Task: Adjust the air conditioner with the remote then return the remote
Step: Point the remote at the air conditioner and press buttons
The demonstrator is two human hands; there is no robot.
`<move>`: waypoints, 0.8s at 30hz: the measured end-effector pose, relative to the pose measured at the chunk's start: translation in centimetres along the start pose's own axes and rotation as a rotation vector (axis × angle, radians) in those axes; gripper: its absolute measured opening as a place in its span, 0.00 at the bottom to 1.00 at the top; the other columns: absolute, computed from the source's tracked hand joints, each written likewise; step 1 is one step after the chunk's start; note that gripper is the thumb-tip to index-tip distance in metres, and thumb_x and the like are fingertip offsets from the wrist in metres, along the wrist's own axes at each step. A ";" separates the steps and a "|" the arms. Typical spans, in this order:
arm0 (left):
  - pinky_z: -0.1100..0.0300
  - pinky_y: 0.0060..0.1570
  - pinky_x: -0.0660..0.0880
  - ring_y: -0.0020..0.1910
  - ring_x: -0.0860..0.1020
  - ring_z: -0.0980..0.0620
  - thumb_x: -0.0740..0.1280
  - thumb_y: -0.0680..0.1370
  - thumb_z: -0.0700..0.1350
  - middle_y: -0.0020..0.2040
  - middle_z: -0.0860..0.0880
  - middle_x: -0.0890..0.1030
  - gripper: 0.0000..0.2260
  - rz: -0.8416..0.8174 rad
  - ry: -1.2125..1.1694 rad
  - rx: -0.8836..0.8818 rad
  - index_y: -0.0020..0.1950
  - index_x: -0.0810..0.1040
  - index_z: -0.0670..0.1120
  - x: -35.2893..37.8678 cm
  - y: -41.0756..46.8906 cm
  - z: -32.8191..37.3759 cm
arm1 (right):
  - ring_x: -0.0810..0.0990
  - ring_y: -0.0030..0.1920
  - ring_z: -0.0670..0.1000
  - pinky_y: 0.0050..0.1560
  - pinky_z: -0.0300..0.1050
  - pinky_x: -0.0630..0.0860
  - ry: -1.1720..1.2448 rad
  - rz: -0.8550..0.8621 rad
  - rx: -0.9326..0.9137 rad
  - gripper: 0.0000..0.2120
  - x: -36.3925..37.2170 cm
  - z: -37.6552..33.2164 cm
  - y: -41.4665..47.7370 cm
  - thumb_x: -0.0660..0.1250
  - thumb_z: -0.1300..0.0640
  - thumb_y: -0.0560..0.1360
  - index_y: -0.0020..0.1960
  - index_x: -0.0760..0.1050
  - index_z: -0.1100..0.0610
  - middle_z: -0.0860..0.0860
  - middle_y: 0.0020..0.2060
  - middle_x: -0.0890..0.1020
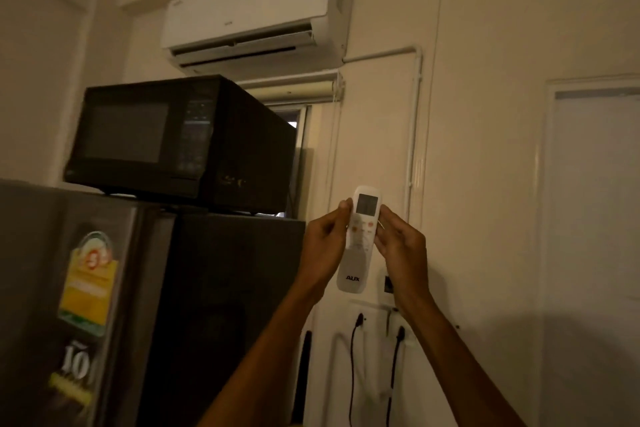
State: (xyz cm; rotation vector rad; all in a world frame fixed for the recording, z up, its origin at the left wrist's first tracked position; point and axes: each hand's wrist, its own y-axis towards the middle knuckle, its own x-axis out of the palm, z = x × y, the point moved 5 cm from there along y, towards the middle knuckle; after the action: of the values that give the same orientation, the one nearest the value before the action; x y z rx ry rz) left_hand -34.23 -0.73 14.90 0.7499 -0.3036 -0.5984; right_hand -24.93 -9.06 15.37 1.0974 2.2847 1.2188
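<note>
A white air conditioner [256,10] hangs high on the wall with its flap open and its display showing 25. Below it I hold a white remote [358,243] upright, screen end up, against the cream wall. My left hand [325,246] grips its left edge and my right hand [401,246] grips its right edge, fingers lying along the sides near the buttons. The lower end of the remote, marked AUX, sticks out below both hands.
A black microwave [180,142] stands on a dark fridge [104,305] at the left. Wall sockets with two black plugs and cords [355,357] sit under the remote. A white pipe cover [414,135] runs down the wall; a door frame [588,184] is at the right.
</note>
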 end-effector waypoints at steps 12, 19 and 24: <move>0.62 0.47 0.74 0.53 0.79 0.57 0.55 0.69 0.66 0.54 0.54 0.79 0.24 -0.002 -0.109 -0.029 0.59 0.75 0.56 -8.5 -9.9 10.5 | 0.79 0.51 0.39 0.54 0.39 0.76 -0.042 -0.165 -0.015 0.17 4.6 -11.8 -7.6 0.61 0.58 0.76 0.60 0.69 0.41 0.36 0.51 0.77; 0.71 0.36 0.77 0.46 0.81 0.62 0.61 0.76 0.51 0.53 0.54 0.80 0.13 -0.042 -0.022 -0.005 0.59 0.75 0.55 -11.1 -14.8 14.8 | 0.79 0.51 0.43 0.45 0.32 0.78 -0.111 -0.137 -0.016 0.20 5.5 -16.5 -12.6 0.64 0.59 0.74 0.65 0.69 0.54 0.46 0.54 0.78; 0.75 0.42 0.76 0.55 0.75 0.62 0.64 0.74 0.31 0.59 0.57 0.74 0.28 -0.071 0.089 0.060 0.64 0.63 0.60 -13.9 -16.8 17.3 | 0.77 0.55 0.44 0.43 0.27 0.77 -0.130 -0.136 -0.018 0.23 7.8 -20.2 -14.9 0.65 0.64 0.73 0.66 0.68 0.54 0.43 0.57 0.75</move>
State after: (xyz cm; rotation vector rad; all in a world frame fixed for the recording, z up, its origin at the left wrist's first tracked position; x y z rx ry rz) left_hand -59.89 -11.43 14.30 0.8455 -0.2143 -0.6234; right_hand -49.06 -19.47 15.48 0.9674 2.2063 1.0816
